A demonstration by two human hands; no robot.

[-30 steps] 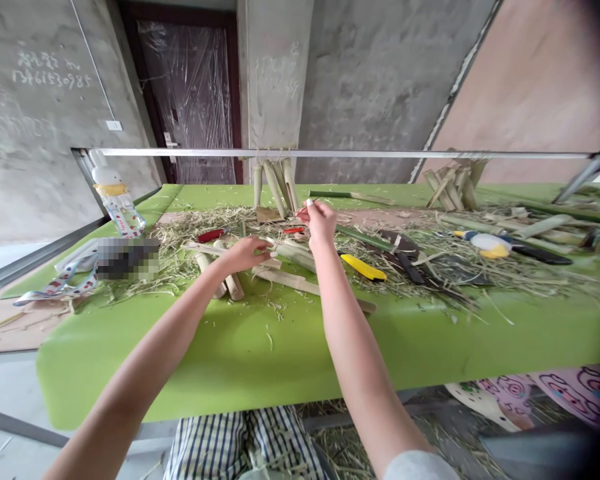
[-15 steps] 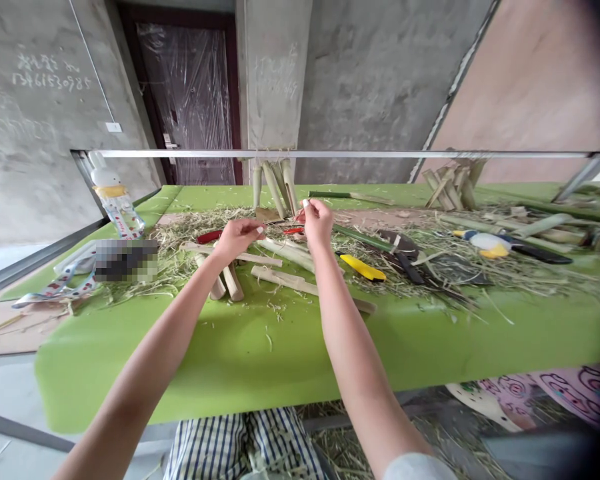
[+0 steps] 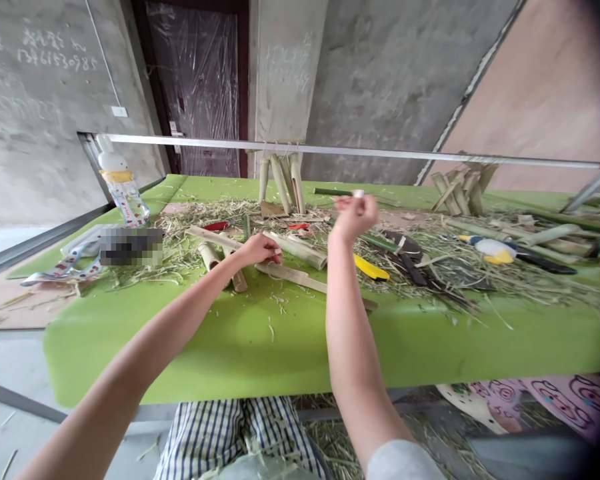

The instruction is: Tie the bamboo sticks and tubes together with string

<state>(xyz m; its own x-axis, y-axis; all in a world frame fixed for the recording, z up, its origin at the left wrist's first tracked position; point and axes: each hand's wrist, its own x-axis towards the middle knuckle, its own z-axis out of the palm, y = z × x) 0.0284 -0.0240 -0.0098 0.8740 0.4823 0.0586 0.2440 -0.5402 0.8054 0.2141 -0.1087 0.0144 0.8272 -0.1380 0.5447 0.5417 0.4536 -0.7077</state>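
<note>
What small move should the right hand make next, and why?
Probably set the small pale piece from the right hand down on the green table: it is pinched in raised fingertips, while the left hand rests beside a bamboo strip.

Single head-worn view, facing forward and down from above the person's knees (image 3: 235,440). The fingers (image 3: 363,205) lie near mid-frame at moderate range, with a green tabletop (image 3: 240,353) below them and a door (image 3: 195,87) far beyond them.

Our left arm (image 3: 180,313) reaches in from the lower left, the left grip (image 3: 260,249) low with fingers (image 3: 275,248) curled, while our right arm (image 3: 350,347) rises nearly upright, the right grip (image 3: 354,217) higher, fingertips (image 3: 365,203) pinched together.
</note>
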